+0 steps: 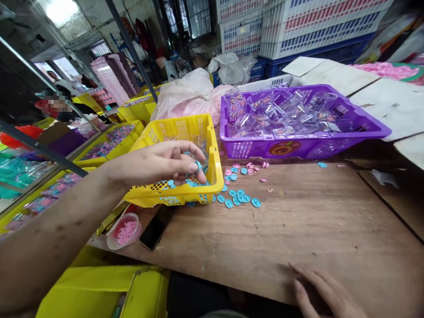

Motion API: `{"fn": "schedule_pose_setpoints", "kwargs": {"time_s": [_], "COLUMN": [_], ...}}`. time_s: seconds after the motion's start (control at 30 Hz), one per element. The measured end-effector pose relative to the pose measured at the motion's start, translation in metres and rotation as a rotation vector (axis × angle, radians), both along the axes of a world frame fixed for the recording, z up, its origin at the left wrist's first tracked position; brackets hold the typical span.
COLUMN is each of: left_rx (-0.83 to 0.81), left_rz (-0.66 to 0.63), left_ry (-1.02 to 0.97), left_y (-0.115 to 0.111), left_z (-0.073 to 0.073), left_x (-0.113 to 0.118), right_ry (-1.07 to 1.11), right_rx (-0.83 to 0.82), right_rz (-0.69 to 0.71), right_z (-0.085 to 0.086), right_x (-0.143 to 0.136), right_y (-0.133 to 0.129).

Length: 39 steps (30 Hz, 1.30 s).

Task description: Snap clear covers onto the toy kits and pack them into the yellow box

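Note:
My left hand (175,161) is over the yellow basket (217,174), its thumb and fingers pinched on a small blue plastic piece (198,166). More blue pieces and some clear packets lie inside that basket, partly covered by the hand. Several round blue discs (241,196) are scattered on the wooden table (298,221) just right of the basket, with small pink pieces (251,169) behind them. At the table's near edge, my right hand (326,291) rests with its fingers stretched out and nothing in them.
A purple basket (258,148) full of clear packets stands at the back. Left of the discs are a dark phone (158,227) and a tub of pink pieces (125,230). Cardboard (380,101) lies back right. Stacked crates (298,26) rise behind; a person (59,104) is far left.

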State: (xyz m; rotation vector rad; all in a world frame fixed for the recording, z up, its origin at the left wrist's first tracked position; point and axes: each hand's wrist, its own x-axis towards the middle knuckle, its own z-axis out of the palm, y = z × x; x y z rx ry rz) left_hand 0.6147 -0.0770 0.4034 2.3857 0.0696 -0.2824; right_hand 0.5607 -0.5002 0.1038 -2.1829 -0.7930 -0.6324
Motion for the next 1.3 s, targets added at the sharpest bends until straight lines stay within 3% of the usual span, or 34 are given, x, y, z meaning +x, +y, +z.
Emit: {"fn": "schedule_pose_setpoints", "kwargs": {"time_s": [0.07,0.13,0.2,0.27,0.33,0.4,0.5,0.57,0.67,0.8,0.9,1.07,1.17,1.3], "left_rx": [-0.148,-0.351,-0.552,-0.730,-0.884,-0.997,-1.066,-1.024,-0.805,-0.413,-0.176,0.035,0.040,0.049], "left_rz": [-0.035,-0.088,-0.132,-0.120,-0.034,0.093,0.259,0.333,0.341,0.183,0.043,-0.127,-0.154,-0.196], "left_ry": [0.047,0.139,0.247,0.330,0.346,0.324,0.315,0.257,0.010,-0.337,-0.483,-0.616,-0.643,-0.643], "left_y": [-0.034,-0.064,-0.090,-0.111,-0.126,-0.131,-0.127,-0.119,-0.106,-0.095,-0.094,-0.090,-0.084,-0.081], "left_z": [-0.005,-0.029,-0.068,-0.115,-0.159,-0.193,-0.223,-0.232,-0.235,-0.234,-0.240,-0.267,-0.278,-0.281], "left_x": [-0.024,-0.040,-0.049,-0.053,-0.056,-0.060,-0.065,-0.065,-0.056,-0.021,0.012,0.047,0.051,0.048], "right_ry": [0.074,0.162,0.206,0.196,0.161,0.147,0.198,0.278,0.450,0.559,0.597,0.652,0.655,0.671], "right_rx": [0.103,0.244,0.362,0.375,0.349,0.319,0.282,0.285,0.304,0.306,0.306,0.311,0.359,0.420], "right_rz": [-0.035,0.035,0.200,0.340,0.398,0.390,0.343,0.295,0.204,0.163,0.099,0.085,0.079,0.074], "right_z": [0.019,0.042,0.061,0.069,0.065,0.052,0.029,0.022,0.025,0.030,0.020,0.001,-0.001,0.001], "right_x": [-0.001,-0.001,0.004,0.010,0.014,0.015,0.017,0.026,0.060,0.123,0.152,0.153,0.151,0.154], "right_y": [0.007,0.020,0.038,0.057,0.071,0.078,0.075,0.070,0.066,0.077,0.092,0.097,0.092,0.090]}}
